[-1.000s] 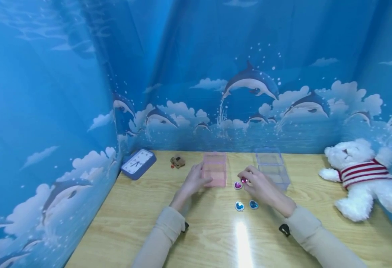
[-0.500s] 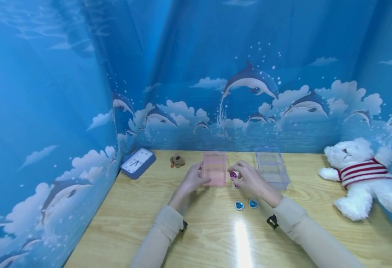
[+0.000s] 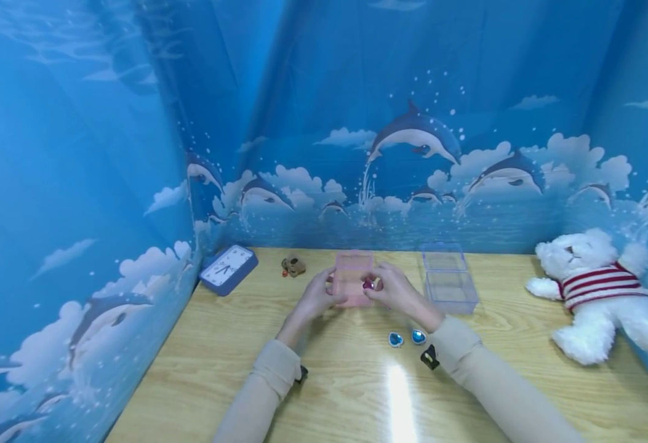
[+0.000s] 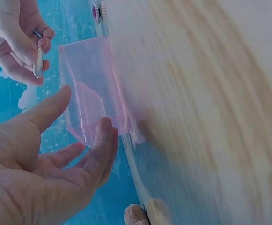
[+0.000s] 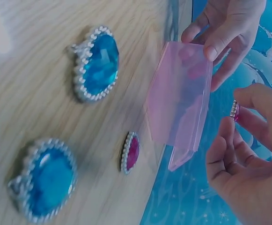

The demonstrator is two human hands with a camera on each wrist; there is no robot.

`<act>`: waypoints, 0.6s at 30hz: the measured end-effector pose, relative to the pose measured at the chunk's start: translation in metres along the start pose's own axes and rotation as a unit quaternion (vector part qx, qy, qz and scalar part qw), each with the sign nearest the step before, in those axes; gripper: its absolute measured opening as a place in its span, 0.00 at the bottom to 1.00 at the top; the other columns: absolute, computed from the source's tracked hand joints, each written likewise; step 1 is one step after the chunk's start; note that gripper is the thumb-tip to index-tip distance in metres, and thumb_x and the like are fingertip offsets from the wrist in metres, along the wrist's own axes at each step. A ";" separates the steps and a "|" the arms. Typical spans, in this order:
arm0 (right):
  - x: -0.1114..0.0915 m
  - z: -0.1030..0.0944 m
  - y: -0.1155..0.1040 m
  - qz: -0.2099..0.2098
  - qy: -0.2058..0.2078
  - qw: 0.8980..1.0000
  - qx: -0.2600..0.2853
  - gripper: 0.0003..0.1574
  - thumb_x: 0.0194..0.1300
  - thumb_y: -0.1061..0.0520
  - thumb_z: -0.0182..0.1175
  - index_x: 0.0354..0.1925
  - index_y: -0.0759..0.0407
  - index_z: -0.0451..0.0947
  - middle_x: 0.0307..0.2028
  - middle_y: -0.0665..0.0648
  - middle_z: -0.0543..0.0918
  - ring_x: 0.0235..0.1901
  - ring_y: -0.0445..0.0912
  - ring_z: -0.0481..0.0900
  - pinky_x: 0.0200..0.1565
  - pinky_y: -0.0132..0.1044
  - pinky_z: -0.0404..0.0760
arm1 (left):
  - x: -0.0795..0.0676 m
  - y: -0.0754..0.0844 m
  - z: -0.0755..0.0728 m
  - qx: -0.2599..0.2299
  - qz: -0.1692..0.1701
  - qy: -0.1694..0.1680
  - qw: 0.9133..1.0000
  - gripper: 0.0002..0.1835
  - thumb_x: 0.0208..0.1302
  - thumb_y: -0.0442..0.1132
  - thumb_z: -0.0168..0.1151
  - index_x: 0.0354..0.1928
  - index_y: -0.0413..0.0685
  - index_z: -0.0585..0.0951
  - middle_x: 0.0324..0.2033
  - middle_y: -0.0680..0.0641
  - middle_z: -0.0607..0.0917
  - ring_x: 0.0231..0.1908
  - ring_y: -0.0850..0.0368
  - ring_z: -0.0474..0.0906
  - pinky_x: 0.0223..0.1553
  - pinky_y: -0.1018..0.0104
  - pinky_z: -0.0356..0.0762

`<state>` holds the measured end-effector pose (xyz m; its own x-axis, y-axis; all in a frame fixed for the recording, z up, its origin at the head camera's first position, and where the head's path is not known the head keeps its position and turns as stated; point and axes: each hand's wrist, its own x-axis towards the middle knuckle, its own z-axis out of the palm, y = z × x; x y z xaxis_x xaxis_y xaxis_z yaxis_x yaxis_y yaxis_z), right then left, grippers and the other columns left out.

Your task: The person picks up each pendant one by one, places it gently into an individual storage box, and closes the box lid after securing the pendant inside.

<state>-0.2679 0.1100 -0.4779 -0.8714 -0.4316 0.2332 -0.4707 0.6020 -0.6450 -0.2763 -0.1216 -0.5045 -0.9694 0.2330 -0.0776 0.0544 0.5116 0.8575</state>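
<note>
In the head view my left hand (image 3: 317,297) holds the left side of an open pink clear plastic box (image 3: 351,286), thumb at its front corner. The right wrist view shows that thumb over the rim and the fingers behind the wall. Between thumb and fingertips my right hand (image 3: 398,293) pinches a pink gem (image 5: 235,110) with a beaded silver edge, over the box's right side in the head view. A second pink gem (image 5: 130,153) lies on the table beside the box. Two blue gems (image 3: 396,339) with the same beaded edging lie nearer me.
Right of the pink box stands an open bluish-purple clear box (image 3: 452,289). A blue clock (image 3: 228,271) and a small brown figure (image 3: 293,266) are at the back left. The white teddy bear (image 3: 606,295) lies at the right. Dolphin-print curtain (image 3: 324,123) surrounds the table.
My right hand has moved left with the pink gem, from near the bluish-purple box to over the pink box. The left hand stays at the pink box.
</note>
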 end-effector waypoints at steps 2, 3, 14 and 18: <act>0.004 0.004 0.000 -0.002 -0.002 1.000 0.002 0.16 0.63 0.63 0.71 0.49 0.64 0.86 0.41 0.58 0.85 0.36 0.43 0.82 0.39 0.29 0.85 | 0.000 -0.001 0.000 -0.004 0.002 0.002 1.000 0.47 0.63 0.34 0.75 0.81 0.42 0.61 0.66 0.33 0.76 0.47 0.49 0.82 0.42 0.63 0.88; 0.007 0.006 0.000 -0.008 -0.002 1.000 0.000 0.15 0.63 0.63 0.71 0.49 0.65 0.86 0.41 0.58 0.86 0.37 0.44 0.82 0.39 0.30 0.85 | 0.000 -0.001 0.000 -0.003 0.003 0.002 1.000 0.47 0.64 0.34 0.75 0.81 0.42 0.61 0.66 0.33 0.76 0.47 0.49 0.82 0.42 0.63 0.88; 0.027 0.019 -0.011 -0.050 -0.033 0.998 0.002 0.17 0.63 0.68 0.69 0.50 0.58 0.88 0.61 0.65 0.84 0.42 0.47 0.82 0.38 0.33 0.85 | 0.003 -0.004 0.001 0.011 0.010 0.002 1.000 0.47 0.64 0.37 0.76 0.81 0.42 0.61 0.63 0.34 0.79 0.49 0.46 0.82 0.45 0.61 0.87; 0.033 0.023 -0.012 -0.058 -0.049 0.997 0.015 0.15 0.63 0.72 0.66 0.43 0.55 0.88 0.58 0.60 0.87 0.40 0.47 0.81 0.35 0.33 0.84 | 0.003 -0.003 0.001 0.009 0.001 0.001 1.000 0.48 0.63 0.37 0.76 0.81 0.42 0.61 0.63 0.34 0.79 0.49 0.48 0.82 0.45 0.63 0.86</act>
<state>-0.2881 0.0727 -0.4794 -0.7934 -0.5608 0.2367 -0.5616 0.5246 -0.6398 -0.2787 -0.1214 -0.5076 -0.9699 0.2322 -0.0738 0.0612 0.5256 0.8485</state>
